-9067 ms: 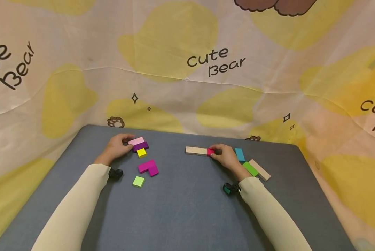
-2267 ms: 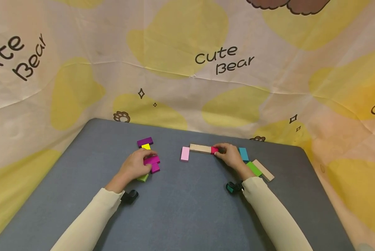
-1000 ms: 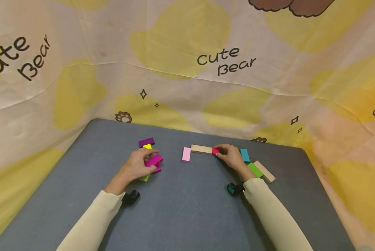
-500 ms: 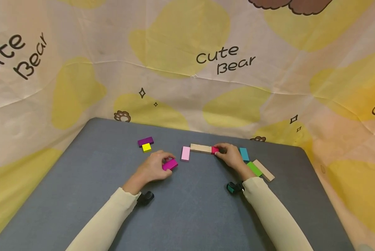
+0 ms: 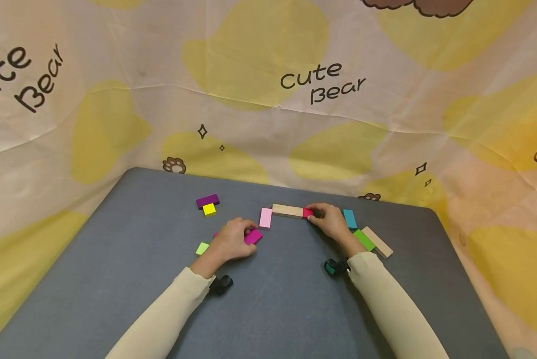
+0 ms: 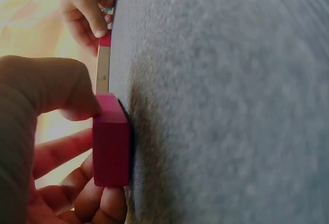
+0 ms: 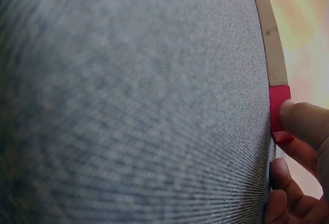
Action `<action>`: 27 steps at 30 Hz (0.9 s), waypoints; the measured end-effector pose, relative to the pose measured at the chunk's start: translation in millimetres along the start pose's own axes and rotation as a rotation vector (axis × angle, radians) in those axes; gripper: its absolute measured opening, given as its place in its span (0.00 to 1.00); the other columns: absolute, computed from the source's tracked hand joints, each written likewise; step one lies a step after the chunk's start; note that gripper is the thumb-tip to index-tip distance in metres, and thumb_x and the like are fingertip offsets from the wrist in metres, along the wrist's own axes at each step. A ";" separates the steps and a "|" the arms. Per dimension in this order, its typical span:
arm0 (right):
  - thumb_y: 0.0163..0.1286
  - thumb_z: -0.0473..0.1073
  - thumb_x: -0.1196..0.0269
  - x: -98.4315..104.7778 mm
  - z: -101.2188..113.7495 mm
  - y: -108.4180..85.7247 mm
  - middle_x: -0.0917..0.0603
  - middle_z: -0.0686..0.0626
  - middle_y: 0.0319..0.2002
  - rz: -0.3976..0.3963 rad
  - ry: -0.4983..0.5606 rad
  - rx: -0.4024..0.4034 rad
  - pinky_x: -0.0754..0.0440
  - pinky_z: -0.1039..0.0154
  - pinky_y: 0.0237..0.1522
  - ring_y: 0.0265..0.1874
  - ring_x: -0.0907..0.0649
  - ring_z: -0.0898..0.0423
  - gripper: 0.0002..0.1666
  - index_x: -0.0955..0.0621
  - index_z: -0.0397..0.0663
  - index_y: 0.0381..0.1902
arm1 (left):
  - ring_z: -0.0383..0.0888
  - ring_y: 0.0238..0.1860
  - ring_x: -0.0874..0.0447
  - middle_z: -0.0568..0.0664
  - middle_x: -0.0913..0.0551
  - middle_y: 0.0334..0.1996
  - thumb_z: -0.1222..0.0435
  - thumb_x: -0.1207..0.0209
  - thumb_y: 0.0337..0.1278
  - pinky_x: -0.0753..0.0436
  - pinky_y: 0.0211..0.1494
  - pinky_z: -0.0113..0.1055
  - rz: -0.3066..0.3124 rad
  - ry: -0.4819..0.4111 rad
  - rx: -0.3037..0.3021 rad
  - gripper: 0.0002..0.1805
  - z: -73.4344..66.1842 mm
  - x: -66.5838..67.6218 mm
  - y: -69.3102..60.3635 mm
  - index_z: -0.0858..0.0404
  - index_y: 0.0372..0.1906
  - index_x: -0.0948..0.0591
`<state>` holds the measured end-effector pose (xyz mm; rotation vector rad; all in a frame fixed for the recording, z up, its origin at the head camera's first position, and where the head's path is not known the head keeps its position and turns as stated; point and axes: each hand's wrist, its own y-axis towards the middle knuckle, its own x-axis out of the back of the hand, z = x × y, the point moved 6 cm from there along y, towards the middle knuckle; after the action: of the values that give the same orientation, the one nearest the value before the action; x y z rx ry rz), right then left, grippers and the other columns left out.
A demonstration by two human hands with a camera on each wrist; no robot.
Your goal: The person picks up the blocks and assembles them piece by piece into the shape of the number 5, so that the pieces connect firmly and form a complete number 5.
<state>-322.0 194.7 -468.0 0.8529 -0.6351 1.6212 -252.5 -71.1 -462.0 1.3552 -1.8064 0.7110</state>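
Observation:
My left hand [image 5: 232,240] holds a magenta block [image 5: 253,237] between thumb and fingers, just in front of a pink block [image 5: 266,218]. In the left wrist view the thumb is on one side of the magenta block [image 6: 111,152] and the fingers curl behind it. My right hand [image 5: 331,223] pinches a small red block [image 5: 307,213], which meets the right end of a long wooden block [image 5: 287,211]. That contact also shows in the right wrist view, thumb on the red block [image 7: 279,108]. The pink block touches the wooden block's left end. Another magenta block [image 5: 216,235] is mostly hidden behind my left hand.
At the left lie a purple block [image 5: 208,201], a yellow block [image 5: 209,210] and a partly covered lime block [image 5: 202,249]. Right of my right hand are a blue block [image 5: 349,219], a green block [image 5: 364,240] and a wooden plank [image 5: 378,242]. A printed cloth hangs behind the table.
The pink block went from beside the purple block to the wooden block's left end. My left hand then took one magenta block and moved it rightward. My right hand stayed at the red block.

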 end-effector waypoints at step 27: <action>0.64 0.45 0.34 -0.1 -1.5 0.0 0.19 0.42 0.54 -0.004 0.008 -0.013 0.21 0.57 0.38 0.35 0.21 0.50 0.19 0.18 0.52 0.54 | 0.36 0.30 0.24 0.51 0.23 0.42 0.66 0.28 0.36 0.22 0.36 0.29 0.061 -0.195 0.032 0.35 -2.0 -6.3 -11.4 0.66 0.58 0.25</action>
<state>-322.3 195.8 -469.1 0.8369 -0.6373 1.6147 -240.1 -69.4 -466.1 1.4371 -2.0045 0.6610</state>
